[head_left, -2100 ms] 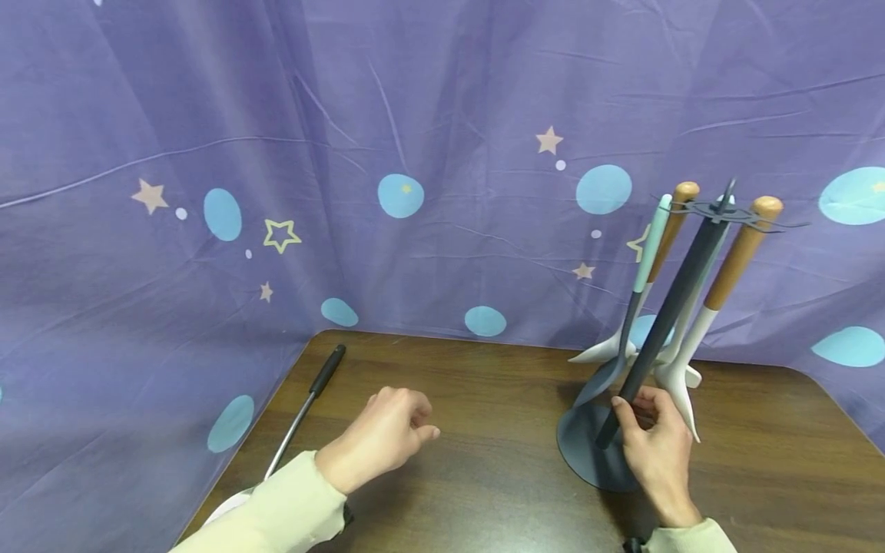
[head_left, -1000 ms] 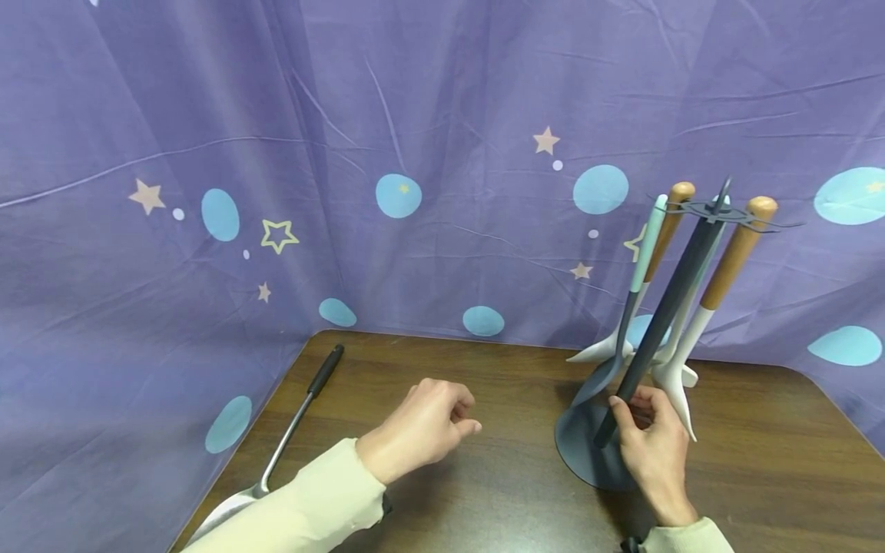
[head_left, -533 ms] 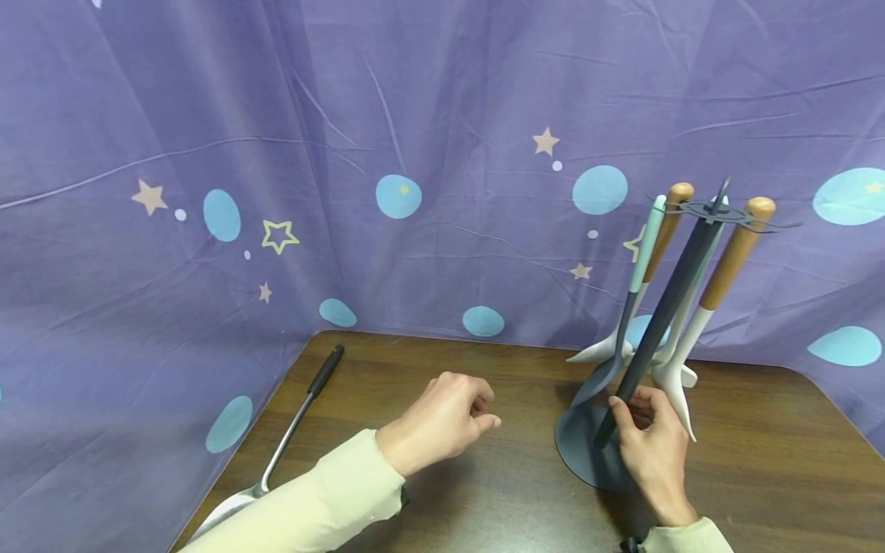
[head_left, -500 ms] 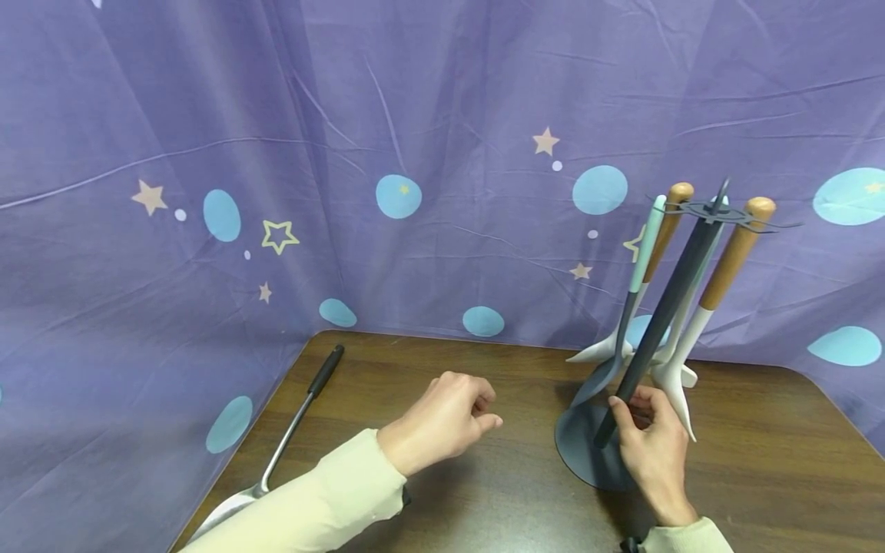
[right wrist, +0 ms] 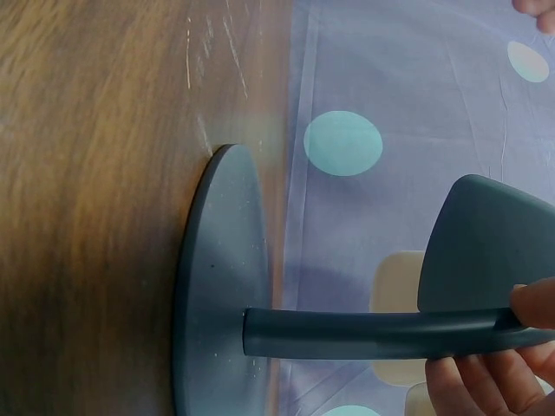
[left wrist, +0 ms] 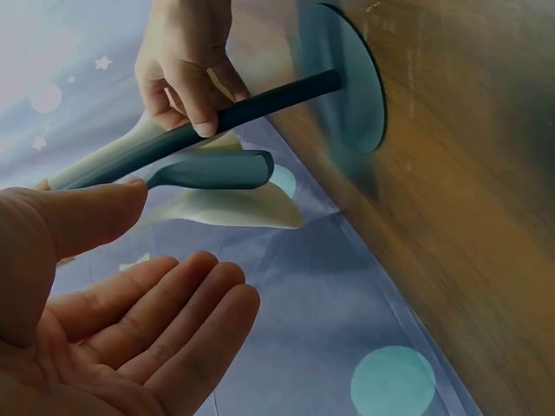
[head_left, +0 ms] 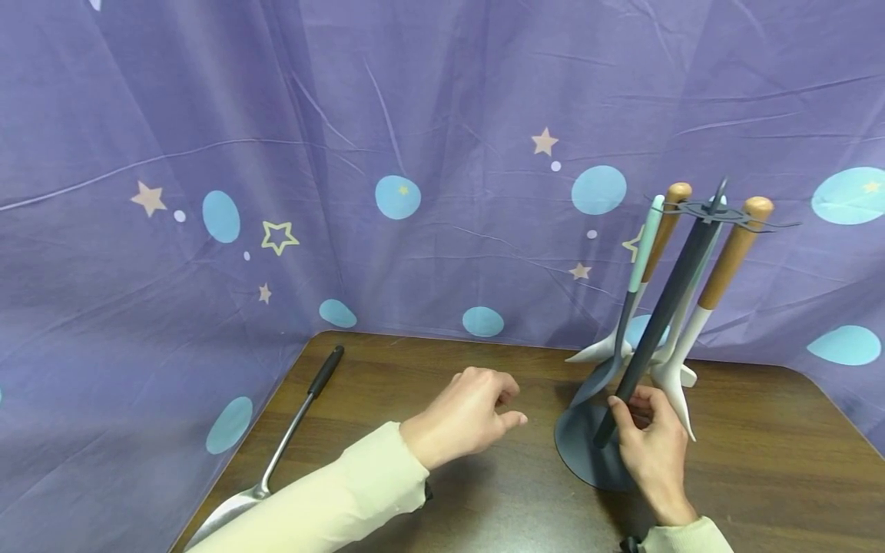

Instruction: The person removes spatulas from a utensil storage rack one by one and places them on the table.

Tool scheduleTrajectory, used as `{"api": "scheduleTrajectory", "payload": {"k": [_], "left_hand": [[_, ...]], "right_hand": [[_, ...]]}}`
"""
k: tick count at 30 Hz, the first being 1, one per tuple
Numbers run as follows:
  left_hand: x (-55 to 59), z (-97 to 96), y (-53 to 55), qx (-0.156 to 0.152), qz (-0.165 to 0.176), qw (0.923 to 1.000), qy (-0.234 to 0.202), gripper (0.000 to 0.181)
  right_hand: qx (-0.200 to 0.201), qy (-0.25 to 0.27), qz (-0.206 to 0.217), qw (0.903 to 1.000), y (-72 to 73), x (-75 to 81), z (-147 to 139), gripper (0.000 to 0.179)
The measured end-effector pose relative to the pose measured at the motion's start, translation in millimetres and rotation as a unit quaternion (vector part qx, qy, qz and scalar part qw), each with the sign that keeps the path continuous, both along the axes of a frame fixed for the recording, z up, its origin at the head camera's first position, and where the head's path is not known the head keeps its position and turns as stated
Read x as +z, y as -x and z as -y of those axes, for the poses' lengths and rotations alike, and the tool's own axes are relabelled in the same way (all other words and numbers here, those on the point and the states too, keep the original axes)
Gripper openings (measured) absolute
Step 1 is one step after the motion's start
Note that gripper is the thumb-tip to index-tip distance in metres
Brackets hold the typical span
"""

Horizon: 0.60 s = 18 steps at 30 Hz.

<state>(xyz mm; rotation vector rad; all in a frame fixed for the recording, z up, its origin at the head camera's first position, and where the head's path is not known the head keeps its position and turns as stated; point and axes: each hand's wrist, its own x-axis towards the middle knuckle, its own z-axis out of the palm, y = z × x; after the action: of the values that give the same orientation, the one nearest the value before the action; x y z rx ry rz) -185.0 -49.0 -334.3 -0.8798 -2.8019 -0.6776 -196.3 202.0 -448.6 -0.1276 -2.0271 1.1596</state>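
My right hand (head_left: 653, 442) grips the dark grey pole of a utensil stand (head_left: 661, 319) low down, thumb in front. The pole rises from a round flat base (right wrist: 217, 286) resting on the table. From its top ring hang a dark turner (head_left: 598, 380) with a mint handle, and white-headed utensils, two with wooden handles (head_left: 734, 257); another is partly hidden behind the pole. Left of the stand, my left hand (head_left: 466, 418) hovers over the table holding nothing. Its fingers (left wrist: 186, 325) are loosely bent and apart from the thumb; in the left wrist view the turner shows just beyond the thumb.
On the left side of the brown wooden table (head_left: 525, 507) lies a metal spatula (head_left: 286, 438) with a black handle; my left sleeve covers part of its head. A purple patterned curtain (head_left: 442, 261) hangs behind the table and along its left side.
My left hand has moved steadily right toward the stand, and more of the metal spatula's head has come into view. The right hand and the stand have stayed in place.
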Motion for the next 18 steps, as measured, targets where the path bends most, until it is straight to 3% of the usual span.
{"api": "scheduleTrajectory", "payload": {"k": [18], "left_hand": [[9.5,-25.8,7.1,-0.026,-0.022,0.9994,-0.011,0.031]], "right_hand": [[0.002,-0.002,-0.003,1.0000,0.0,0.2,-1,0.019]]}}
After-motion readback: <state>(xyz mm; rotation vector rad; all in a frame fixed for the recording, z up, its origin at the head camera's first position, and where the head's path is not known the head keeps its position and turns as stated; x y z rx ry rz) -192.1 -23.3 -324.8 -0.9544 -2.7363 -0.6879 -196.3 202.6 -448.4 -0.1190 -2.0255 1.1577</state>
